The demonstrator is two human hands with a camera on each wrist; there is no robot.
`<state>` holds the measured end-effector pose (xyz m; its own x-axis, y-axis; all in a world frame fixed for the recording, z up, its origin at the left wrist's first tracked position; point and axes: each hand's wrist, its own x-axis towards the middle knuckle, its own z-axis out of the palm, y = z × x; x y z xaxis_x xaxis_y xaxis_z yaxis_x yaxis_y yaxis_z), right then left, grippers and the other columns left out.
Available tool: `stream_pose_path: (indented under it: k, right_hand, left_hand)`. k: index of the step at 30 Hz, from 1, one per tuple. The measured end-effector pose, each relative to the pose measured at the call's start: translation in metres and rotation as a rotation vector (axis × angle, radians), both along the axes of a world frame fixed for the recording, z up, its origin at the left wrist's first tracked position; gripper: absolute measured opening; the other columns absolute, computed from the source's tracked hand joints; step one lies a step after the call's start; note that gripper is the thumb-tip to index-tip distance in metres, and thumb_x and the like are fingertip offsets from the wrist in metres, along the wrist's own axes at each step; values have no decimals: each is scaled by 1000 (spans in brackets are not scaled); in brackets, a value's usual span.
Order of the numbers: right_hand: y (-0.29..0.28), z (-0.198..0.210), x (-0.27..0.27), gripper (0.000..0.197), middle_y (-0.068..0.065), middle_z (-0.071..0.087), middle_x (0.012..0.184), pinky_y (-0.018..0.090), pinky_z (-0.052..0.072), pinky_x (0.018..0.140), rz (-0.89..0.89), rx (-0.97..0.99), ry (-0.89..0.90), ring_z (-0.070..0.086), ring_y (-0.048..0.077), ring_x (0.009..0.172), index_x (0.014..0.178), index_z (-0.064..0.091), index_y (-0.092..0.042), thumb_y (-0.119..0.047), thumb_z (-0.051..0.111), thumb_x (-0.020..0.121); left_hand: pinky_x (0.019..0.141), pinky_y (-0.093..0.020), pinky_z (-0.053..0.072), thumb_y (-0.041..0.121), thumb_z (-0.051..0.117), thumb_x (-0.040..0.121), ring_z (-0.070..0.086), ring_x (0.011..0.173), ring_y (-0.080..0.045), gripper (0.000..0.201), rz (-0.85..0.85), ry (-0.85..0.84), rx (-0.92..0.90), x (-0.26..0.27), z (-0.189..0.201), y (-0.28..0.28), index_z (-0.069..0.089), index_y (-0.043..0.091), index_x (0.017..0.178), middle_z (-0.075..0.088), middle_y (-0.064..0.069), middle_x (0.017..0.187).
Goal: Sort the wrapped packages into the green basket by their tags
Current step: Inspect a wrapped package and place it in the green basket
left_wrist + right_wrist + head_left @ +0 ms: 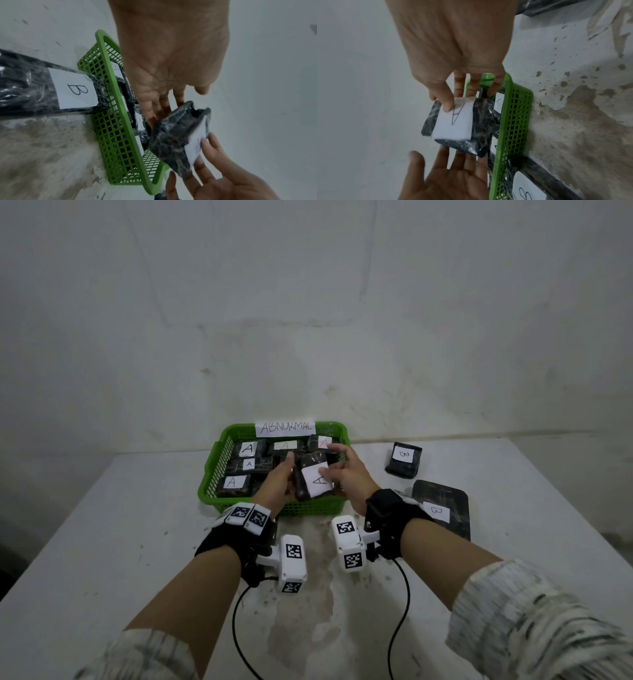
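- I have a black wrapped package [310,475] with a white tag marked A [318,481] between my two hands, held above the near right part of the green basket [219,455].
- My left hand [279,481] is under and behind the package, at its 9 o'clock side; its fingers [158,106] lie nearly straight against the wrap, loose rather than clenched.
- My right hand [346,474] is at the package's 3 o'clock side. Its thumb [445,100] presses on the top edge of the tag while the other fingers reach behind the package, so this hand is pinching it.
- The basket sits on the white worktop [120,525] at 12 o'clock from me, with a paper sign [285,427] on its far rim that seems to read ABNORMAL.
- Several more black packages lie inside it, all with A tags that I can read, such as one at the near left [234,482].
- Outside the basket, at about 2 o'clock, a small package tagged B [403,460] rests on the worktop, and a larger flat one tagged B [442,508] lies nearer me, beside my right wrist.
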<state>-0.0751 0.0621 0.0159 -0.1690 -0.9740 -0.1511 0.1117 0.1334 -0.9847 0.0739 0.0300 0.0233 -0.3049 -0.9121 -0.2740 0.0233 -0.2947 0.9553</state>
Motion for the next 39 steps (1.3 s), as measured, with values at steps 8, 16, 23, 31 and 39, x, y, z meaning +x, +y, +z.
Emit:
stream_pose_path:
  k: [8,16,23,31,39]
  right_hand:
    - [1,3,14,40,1,58,119,39,40,97,110,144,-67,55,16,104,131,48,-23,-45,47,97]
    - [2,0,12,30,7,60,125,41,50,88,66,101,-105,58,24,110,124,53,-21,-34,51,98]
    - [3,2,5,38,7,67,108,31,53,61,49,77,-194,64,25,89,129,53,-17,-11,59,93]
    - [8,0,5,61,6,67,106,28,55,64,92,49,-178,66,22,89,138,43,-16,-4,68,85]
    - [7,1,4,48,7,54,134,24,50,74,-68,-7,-85,56,19,108,140,39,-17,-36,49,98]
  left_hand:
    - [74,-29,50,17,46,98,59,84,-14,33,-38,38,-4,-6,-1,-1,49,6,129,61,-3,95]
    - [78,-27,53,8,51,94,62,92,-18,42,-100,-30,-63,-6,0,2,44,5,136,61,-12,115]
    - [74,-25,54,5,52,93,62,90,-16,49,-103,10,-49,-4,1,1,40,10,140,61,-11,115]
    - [77,-29,53,5,52,93,62,90,-16,45,-69,-7,-93,-4,0,2,43,12,136,62,-11,112]
    - [70,-34,54,-4,44,94,58,82,-15,29,-49,-97,-152,-4,-2,4,52,10,118,56,-5,94]
